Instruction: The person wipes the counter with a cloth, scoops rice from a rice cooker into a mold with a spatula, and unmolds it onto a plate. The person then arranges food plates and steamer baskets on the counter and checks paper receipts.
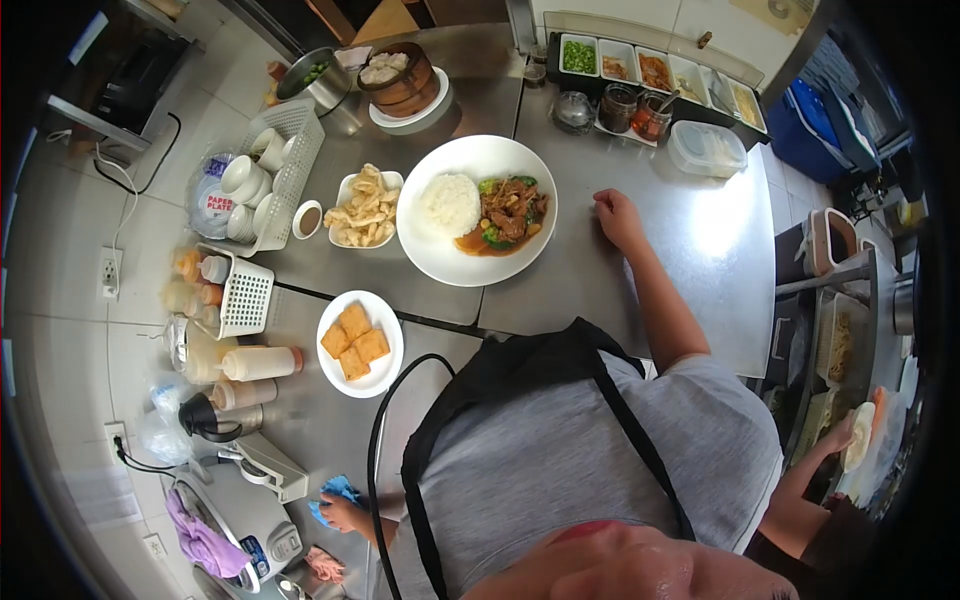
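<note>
My left hand is closed on a crumpled blue cloth at the lower left counter. On the right-hand steel table my right hand rests with curled fingers; nothing shows in it. Between my hands and the wall stands a large white plate bearing white rice and a saucy meat dish with green vegetables. Left of it are a bowl of pale puffy crackers and a small cup of brown sauce. Nearer me, an oval white plate carries golden fried squares.
A bamboo steamer and metal pot stand at the back. Topping trays, jars and a plastic container line the back right. Baskets and sauce bottles crowd the left. Another person's hand holds something pale at right.
</note>
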The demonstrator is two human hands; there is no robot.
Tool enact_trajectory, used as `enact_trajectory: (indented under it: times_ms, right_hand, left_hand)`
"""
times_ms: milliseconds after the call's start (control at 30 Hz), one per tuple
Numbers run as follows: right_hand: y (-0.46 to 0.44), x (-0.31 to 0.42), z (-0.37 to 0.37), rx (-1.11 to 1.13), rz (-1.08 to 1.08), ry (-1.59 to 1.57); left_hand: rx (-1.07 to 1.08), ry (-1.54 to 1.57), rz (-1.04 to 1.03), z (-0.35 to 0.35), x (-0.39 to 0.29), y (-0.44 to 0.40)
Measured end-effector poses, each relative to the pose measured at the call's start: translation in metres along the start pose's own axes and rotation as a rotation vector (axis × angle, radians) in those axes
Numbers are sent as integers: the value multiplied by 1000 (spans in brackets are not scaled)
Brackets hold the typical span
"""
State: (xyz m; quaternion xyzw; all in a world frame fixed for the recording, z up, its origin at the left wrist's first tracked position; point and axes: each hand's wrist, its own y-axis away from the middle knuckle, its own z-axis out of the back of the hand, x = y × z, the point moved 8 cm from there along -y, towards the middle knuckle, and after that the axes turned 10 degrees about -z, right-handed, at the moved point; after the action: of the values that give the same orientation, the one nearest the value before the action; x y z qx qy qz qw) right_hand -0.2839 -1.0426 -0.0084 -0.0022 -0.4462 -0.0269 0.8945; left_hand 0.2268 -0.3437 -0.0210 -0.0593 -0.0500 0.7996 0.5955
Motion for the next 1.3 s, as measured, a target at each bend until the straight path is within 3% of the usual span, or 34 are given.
enact_trajectory:
  times_ms: [333, 433, 533, 733, 800, 867, 933, 1300]
  right_hand:
    - [-32, -13, -18, 113, -137, -212]
    - [-25, 6, -11, -12, -84, 64]
    - [-19, 16, -10, -99, -24, 193]
    - [-15, 25, -13, -113, 62, 349]
    - [-13, 25, -14, -166, 77, 354]
    - [-16, 23, -21, -149, 96, 332]
    - [-17, 24, -23, -114, 58, 390]
    - [-16, 30, -24, -119, 120, 435]
  left_hand:
    - [-3, -92, 116, 33, -35, 27]
    - [-73, -21, 92, 20, -27, 20]
    - [0, -117, 103, 23, -29, 19]
    - [-73, -100, 117, 31, -31, 25]
    - [-2, -52, 45, 28, -32, 20]
    - [-158, -69, 40, 18, -21, 14]
    - [-80, -64, 87, 31, -30, 22]
    - [-145, -12, 100, 42, -37, 29]
